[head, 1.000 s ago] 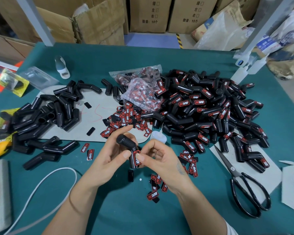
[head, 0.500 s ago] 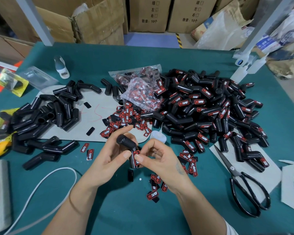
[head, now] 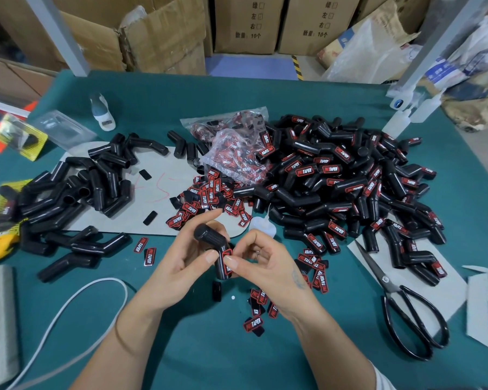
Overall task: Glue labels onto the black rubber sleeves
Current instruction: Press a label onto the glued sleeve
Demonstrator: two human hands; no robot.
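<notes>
A bent rubber sleeve (head: pixel 213 243) is being gripped above the tabletop (head: pixel 209 347) by the left hand (head: pixel 181 260), while a label (head: pixel 226 258) is being pinched against it by the right hand (head: pixel 261 264). If pressure is being eased before the glue sets, the label could be left crooked or lifting.

unlabelled sleeves (head: pixel 76 198) left, labelled pile (head: pixel 350 190) right, loose labels (head: pixel 209 198) between.

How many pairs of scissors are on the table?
1: the black-handled scissors lie at the right, beside the labelled sleeves pile. Another could be hidden beneath the pile.
</notes>
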